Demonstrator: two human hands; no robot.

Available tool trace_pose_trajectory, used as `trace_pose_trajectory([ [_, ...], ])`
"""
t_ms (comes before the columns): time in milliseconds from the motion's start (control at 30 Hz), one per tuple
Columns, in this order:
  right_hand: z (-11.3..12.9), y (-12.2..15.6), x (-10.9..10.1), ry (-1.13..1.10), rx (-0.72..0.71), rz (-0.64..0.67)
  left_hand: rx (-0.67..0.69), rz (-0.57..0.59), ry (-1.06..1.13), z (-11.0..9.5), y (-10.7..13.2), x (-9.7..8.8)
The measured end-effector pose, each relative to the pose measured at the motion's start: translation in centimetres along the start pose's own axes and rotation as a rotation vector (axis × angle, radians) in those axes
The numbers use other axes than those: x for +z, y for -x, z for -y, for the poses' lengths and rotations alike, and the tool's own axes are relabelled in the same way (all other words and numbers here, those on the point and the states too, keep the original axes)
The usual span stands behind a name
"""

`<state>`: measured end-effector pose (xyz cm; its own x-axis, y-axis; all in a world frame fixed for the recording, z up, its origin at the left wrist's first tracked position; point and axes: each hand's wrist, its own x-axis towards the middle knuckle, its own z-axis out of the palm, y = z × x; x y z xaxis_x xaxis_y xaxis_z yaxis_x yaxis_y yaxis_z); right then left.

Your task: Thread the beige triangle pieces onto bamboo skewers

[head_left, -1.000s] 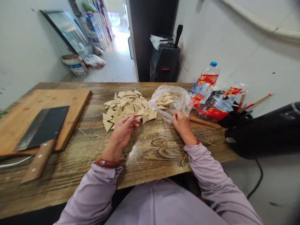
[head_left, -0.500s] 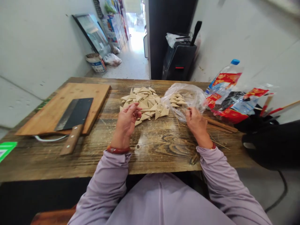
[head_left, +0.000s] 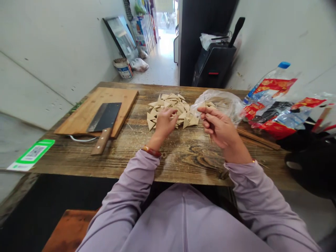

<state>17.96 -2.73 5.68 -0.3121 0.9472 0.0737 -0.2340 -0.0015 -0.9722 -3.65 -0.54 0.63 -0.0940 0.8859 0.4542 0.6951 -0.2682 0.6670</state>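
A heap of tan, flat triangular pieces [head_left: 168, 101] lies on the wooden table. My left hand [head_left: 166, 123] is over the near side of this heap, thumb and fingers apart; whether a fingertip touches a piece I cannot tell. My right hand [head_left: 220, 127] is raised to the right of the heap, its thumb and fingers pinching a thin skewer [head_left: 205, 101] that points upward. Behind that hand sits a clear plastic bag [head_left: 233, 103] with more triangular pieces and thin sticks in it, partly hidden by the fingers.
A cleaver [head_left: 105, 120] rests on a cutting board [head_left: 126, 105] at the left, handle over the board's near edge. Brown sticks [head_left: 259, 138] lie at the right, near red-labelled plastic packaging [head_left: 278, 122] and a bottle [head_left: 273, 75]. A green-framed code card [head_left: 33, 154] is on the left edge.
My left hand has gone forward and down to the heap. My right hand has come up off the plastic bag with a skewer upright in its fingers. The view has turned slightly left.
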Motion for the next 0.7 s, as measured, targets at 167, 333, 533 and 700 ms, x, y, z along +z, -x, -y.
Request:
trace_pose_trajectory([
  [167, -4.3, -1.8, 0.7, -0.161, 0.093, -0.072, 0.249, 0.233, -0.448, -1.5, 0.1, 2.2],
  [333, -6.0, -1.6, 0.1, -0.137, 0.077, -0.111, 0.276, 0.313, -0.565, -1.7, 0.1, 3.2],
  [533, -5.7, -1.3, -0.1, -0.054, 0.051, -0.103, 0.268, 0.305, -0.566, -1.8, 0.7, 2.9],
  [700, -6.4, -1.4, -0.5, 0.256, -0.078, -0.076, 0.07, 0.18, -0.208, -1.1, 1.2, 1.3],
])
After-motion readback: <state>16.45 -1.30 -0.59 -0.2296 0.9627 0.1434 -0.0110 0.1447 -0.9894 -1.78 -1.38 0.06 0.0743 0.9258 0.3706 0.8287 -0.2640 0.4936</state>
